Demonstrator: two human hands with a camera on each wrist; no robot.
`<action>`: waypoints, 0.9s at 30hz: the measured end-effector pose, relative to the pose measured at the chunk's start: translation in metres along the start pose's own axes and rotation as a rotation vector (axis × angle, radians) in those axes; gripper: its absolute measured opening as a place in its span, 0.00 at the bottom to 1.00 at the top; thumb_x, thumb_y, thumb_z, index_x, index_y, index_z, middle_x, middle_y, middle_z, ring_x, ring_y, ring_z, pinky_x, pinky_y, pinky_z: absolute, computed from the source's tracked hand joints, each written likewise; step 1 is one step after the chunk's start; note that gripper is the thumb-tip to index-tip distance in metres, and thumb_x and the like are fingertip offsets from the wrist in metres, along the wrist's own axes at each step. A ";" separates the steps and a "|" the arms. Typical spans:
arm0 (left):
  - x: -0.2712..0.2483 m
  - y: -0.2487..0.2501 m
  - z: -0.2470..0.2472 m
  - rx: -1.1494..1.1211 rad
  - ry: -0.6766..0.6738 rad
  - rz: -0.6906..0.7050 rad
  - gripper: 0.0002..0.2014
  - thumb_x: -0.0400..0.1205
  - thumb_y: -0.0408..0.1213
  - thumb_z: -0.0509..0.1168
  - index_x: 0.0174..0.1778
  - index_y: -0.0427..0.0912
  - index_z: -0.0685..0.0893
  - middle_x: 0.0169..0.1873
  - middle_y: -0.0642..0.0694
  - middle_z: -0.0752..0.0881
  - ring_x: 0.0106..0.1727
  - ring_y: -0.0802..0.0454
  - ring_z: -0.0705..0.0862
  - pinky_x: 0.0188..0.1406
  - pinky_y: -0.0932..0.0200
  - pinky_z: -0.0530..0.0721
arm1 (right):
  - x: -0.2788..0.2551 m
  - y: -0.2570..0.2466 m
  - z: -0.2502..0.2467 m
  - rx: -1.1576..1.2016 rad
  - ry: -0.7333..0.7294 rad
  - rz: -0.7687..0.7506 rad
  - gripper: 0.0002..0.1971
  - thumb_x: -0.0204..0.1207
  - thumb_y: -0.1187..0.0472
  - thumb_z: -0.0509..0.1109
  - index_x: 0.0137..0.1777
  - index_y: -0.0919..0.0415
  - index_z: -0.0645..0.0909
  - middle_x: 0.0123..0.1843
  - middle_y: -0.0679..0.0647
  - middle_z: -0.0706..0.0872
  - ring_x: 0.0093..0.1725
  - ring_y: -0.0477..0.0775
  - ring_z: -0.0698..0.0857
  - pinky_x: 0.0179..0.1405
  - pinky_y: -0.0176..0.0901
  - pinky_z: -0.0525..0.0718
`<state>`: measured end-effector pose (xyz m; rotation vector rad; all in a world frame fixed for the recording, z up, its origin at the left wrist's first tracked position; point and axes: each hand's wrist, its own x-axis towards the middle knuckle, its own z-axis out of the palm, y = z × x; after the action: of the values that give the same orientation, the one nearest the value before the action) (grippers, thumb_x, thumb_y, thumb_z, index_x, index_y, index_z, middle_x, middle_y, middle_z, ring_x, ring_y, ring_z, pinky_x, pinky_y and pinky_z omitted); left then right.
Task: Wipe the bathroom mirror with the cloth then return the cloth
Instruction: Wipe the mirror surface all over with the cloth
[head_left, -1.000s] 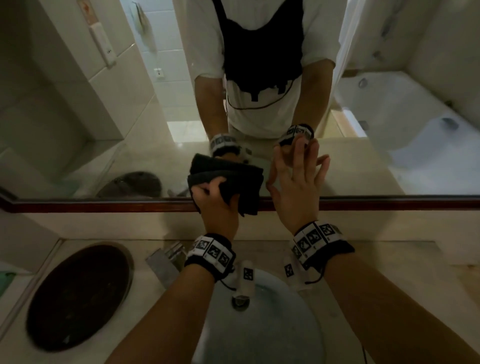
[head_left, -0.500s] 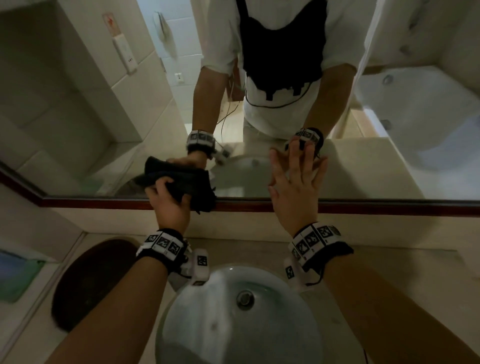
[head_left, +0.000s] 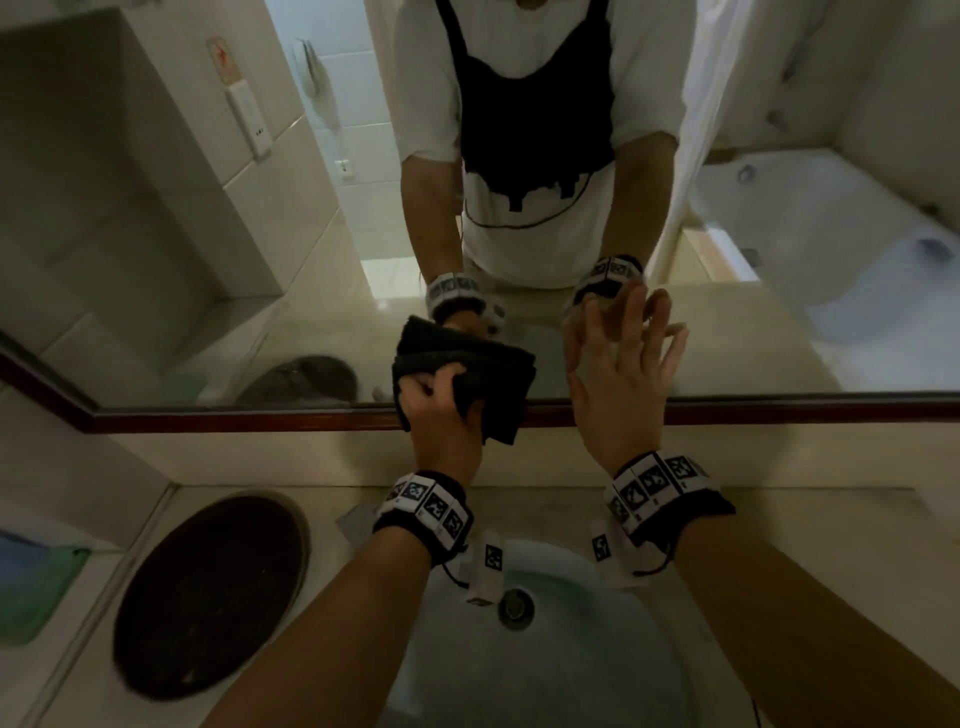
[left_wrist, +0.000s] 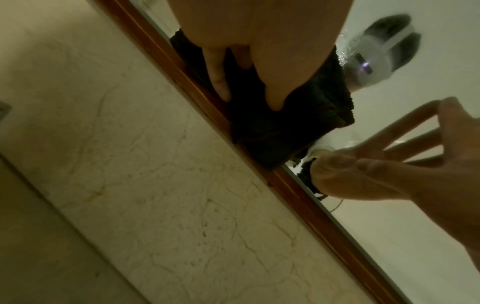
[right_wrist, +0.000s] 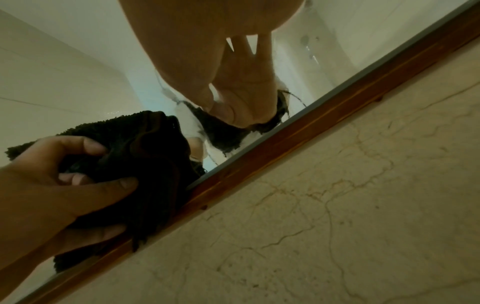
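Cloth (head_left: 467, 382), dark and folded, is bunched in the left hand (head_left: 441, 415), whose fingers (right_wrist: 88, 147) curl tight around it and press it against the bottom of the mirror (head_left: 208, 260), its lower edge hanging over the red-brown frame (head_left: 779, 413). Just beside it, the right hand (head_left: 618, 379) lies flat on the glass, fingers (head_left: 636, 317) straight and spread apart. Nearer, below both wrists, sit the pale sink (head_left: 545, 675) and a dark oval tray (head_left: 208, 592) on the table (head_left: 831, 545).
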<state>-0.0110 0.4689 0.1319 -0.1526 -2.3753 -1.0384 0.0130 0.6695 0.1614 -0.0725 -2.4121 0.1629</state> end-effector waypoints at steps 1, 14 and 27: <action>0.000 -0.005 -0.001 0.004 -0.007 0.025 0.17 0.76 0.33 0.73 0.60 0.39 0.81 0.59 0.40 0.73 0.53 0.41 0.79 0.57 0.47 0.84 | -0.001 -0.003 -0.001 0.020 -0.001 0.027 0.41 0.79 0.54 0.70 0.88 0.53 0.52 0.87 0.67 0.42 0.85 0.75 0.42 0.77 0.82 0.50; 0.025 -0.080 -0.064 -0.140 -0.018 -0.071 0.23 0.78 0.32 0.74 0.68 0.39 0.78 0.71 0.31 0.67 0.71 0.32 0.72 0.73 0.43 0.75 | -0.007 -0.118 -0.004 0.070 0.007 0.111 0.45 0.75 0.49 0.74 0.87 0.49 0.53 0.88 0.67 0.43 0.86 0.71 0.43 0.79 0.80 0.50; 0.061 -0.172 -0.151 -0.132 0.129 -0.194 0.24 0.74 0.29 0.76 0.64 0.38 0.77 0.69 0.36 0.68 0.68 0.38 0.74 0.71 0.42 0.78 | 0.007 -0.156 0.034 0.047 -0.042 0.101 0.54 0.70 0.34 0.74 0.88 0.47 0.46 0.87 0.70 0.40 0.83 0.81 0.39 0.78 0.82 0.45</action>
<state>-0.0505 0.2356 0.1368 0.0970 -2.2389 -1.2564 -0.0163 0.5120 0.1621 -0.1713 -2.4464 0.2695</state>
